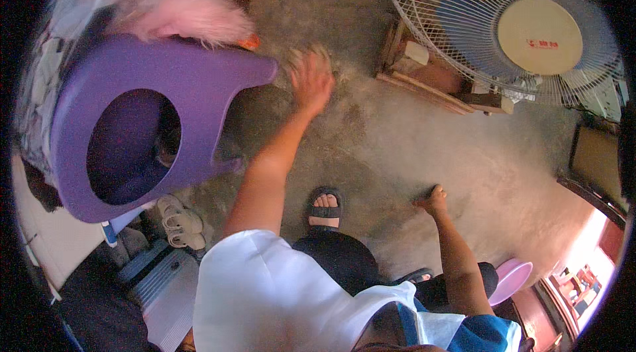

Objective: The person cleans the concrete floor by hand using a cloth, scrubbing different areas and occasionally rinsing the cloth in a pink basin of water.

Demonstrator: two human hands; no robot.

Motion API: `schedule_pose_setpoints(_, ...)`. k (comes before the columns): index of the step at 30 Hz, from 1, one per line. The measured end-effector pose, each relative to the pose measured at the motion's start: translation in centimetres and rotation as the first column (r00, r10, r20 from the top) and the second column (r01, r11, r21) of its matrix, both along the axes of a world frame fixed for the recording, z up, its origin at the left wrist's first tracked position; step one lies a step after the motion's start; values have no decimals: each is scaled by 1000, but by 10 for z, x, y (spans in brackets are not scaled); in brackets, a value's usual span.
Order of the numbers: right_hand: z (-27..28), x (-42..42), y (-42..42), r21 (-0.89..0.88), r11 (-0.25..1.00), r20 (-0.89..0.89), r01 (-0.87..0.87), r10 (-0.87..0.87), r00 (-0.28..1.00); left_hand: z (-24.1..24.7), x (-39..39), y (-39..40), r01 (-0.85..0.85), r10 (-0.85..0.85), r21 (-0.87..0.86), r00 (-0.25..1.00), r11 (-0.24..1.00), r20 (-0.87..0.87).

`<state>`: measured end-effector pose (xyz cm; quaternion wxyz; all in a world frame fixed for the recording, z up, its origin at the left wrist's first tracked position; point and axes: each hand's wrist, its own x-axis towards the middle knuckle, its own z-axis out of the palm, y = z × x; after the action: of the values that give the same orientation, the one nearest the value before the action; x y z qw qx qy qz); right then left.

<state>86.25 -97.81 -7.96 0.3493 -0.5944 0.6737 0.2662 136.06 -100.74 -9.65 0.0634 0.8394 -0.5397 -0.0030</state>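
My left hand (pixel 313 82) reaches forward over the concrete floor (pixel 397 118), blurred, its fingers apart and nothing visible in it. Just left of it is one leg of a purple plastic chair or stool (pixel 203 83) with a large oval opening. Pink fluffy material (pixel 198 14) lies against the top of that purple piece. My right hand (pixel 435 199) is lower and to the right, over the floor, with its fingers curled. A small dark patch shows beside those fingers; whether it is a held thing or shadow is unclear.
A fan with a wire guard (pixel 539 36) stands at upper right, beside a low wooden piece (pixel 427 83). Beige clogs (pixel 181 222) and a ridged grey-blue item (pixel 164 277) lie at lower left. A pink basin (pixel 512 280) is at lower right, near a bright opening.
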Motion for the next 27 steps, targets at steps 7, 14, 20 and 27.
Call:
schedule_pose_setpoints(7, -18, -13, -2, 4, 995, -111, -96, 96, 989, -2, 35, -69, -143, 151, 113, 987, 983, -60)
schedule_pose_setpoints(14, -3, 4, -3, 28, 993, -120, -119, 122, 985, 11, 26, -35, 726, -714, 68, 686, 684, -138)
schedule_pose_setpoints(20, 8, 11, -12, 89, 979, -123, -184, 195, 973, -18, 157, -117, -347, 346, -17, 937, 938, -45)
schedule_pose_setpoints(27, 17, 15, -13, 94, 990, -203, -107, 124, 971, -29, 198, -175, -402, 397, 39, 878, 915, -267)
